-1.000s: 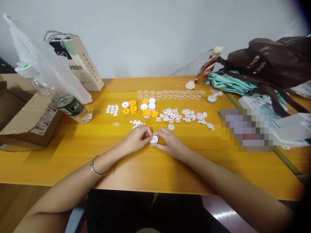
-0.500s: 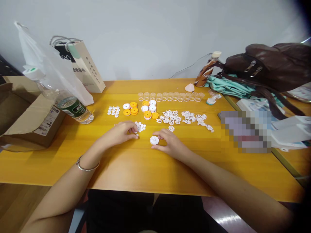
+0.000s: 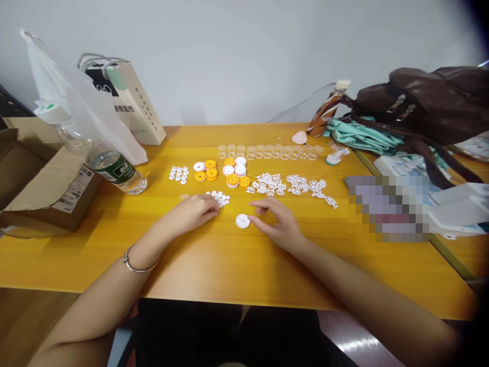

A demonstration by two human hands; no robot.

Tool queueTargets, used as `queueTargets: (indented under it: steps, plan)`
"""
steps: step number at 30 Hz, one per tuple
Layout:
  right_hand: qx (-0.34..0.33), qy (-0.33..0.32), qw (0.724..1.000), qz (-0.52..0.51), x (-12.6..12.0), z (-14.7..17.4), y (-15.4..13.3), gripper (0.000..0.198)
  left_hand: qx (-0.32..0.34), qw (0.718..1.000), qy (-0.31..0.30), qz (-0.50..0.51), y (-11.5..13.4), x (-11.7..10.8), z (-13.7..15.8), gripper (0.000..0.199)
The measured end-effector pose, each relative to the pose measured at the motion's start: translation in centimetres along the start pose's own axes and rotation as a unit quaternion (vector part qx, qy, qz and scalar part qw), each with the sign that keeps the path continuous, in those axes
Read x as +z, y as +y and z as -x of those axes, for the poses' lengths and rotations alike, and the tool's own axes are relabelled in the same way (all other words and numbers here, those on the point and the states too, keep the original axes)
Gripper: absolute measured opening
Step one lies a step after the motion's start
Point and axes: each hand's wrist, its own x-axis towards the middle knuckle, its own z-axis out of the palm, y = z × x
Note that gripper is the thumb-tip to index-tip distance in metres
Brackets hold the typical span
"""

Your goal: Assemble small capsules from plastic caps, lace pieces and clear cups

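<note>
White disc [image 3: 242,220] flat on counter [image 3: 244,270], round, no long axis — just left of right hand [image 3: 280,224], nearer one, grip spread. Left hand [image 3: 193,211] at near-left edge of small white pieces [image 3: 222,198] — pinching or not, cannot tell.

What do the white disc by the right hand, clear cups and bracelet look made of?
White disc: probably plastic, going by its opaque, even white; finish too small to judge.
Clear cups: likely smooth plastic, the table showing through; glass possible.
Bracelet: apparently polished metal, silvery with bright highlights.
</note>
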Motion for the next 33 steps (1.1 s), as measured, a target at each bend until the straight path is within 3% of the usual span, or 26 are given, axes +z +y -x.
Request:
queueTargets:
  steps: [4,8,11,15,19,23,27,33]
  plan:
    - [0.002,0.049,0.999,-0.012,-0.5,-0.2,-0.4,0.014,0.001,0.996,0.0,-0.085,0.1,0.0,0.1,0.016]
    - [0.002,0.051,0.999,-0.016,-0.5,-0.1,-0.6,0.011,0.003,0.993,0.032,-0.114,0.5,0.5,-0.1,0.016]
    - [0.001,0.029,0.999,-0.02,-0.2,0.0,-0.6,0.01,0.038,0.994,0.097,-0.009,1.7,1.2,-0.3,0.016]
    - [-0.018,-0.004,0.999,-0.042,0.3,0.0,-0.7,0.012,0.046,0.967,0.184,0.169,4.1,2.3,-0.7,0.014]
    - [-0.024,-0.024,0.998,-0.056,0.4,0.1,-0.6,0.012,0.014,0.949,0.219,0.226,5.1,3.3,-1.0,0.012]
    - [-0.004,-0.036,0.998,-0.055,0.2,0.2,0.0,0.015,-0.003,0.948,0.194,0.251,4.5,3.4,-1.2,0.014]
    - [0.009,-0.085,0.996,-0.026,-0.4,0.1,0.6,0.017,0.019,0.965,0.163,0.203,3.5,2.8,-1.3,0.023]
    - [-0.026,-0.115,0.992,0.039,-0.7,0.3,1.2,0.017,0.025,0.98,0.099,0.174,2.8,3.4,-1.7,0.034]
